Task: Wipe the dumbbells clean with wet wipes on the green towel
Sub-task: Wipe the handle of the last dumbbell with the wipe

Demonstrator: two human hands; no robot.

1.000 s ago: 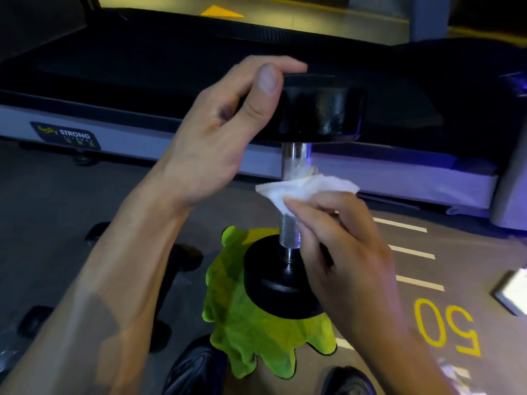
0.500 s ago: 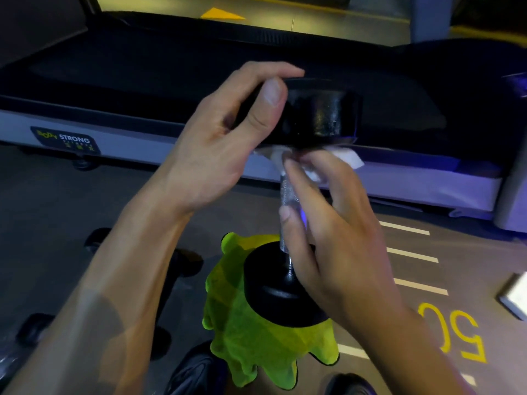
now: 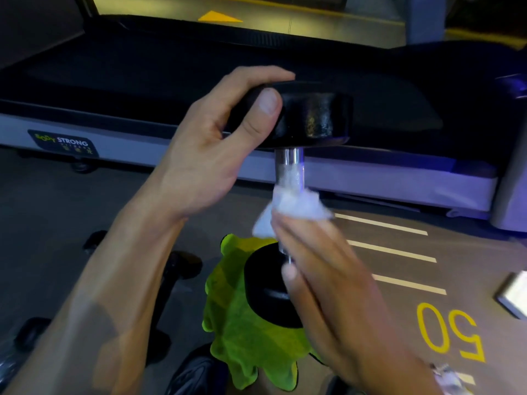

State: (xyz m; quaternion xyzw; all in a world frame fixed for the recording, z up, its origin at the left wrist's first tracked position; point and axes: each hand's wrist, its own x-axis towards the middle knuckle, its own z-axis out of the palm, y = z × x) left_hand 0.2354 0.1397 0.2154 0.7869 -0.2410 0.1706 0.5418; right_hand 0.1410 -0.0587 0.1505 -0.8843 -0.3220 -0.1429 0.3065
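Dumbbell [image 3: 288,178] upright on green towel [image 3: 242,346]; left hand [image 3: 211,155] grips top head, right hand [image 3: 322,269] presses wipe [image 3: 293,206] against handle.

Left hand [image 3: 211,143] raised, thumb and fingers curled in a grip, right hand [image 3: 322,280] lower, fingers pinching, blurred

A treadmill [image 3: 256,81] spans the far side, its black belt dark above a pale grey side rail [image 3: 370,181] that carries a "BODY STRONG" label [image 3: 64,142]. The floor [image 3: 57,212] is grey-brown and painted with short pale lines [image 3: 390,250] and a yellow "50" [image 3: 450,332]. Beyond the treadmill a strip of lit floor bears a yellow arrow [image 3: 219,17]. The room is dim, with a blue-violet tint on the rail at right. A pale flat object [image 3: 513,292] lies at the right edge.
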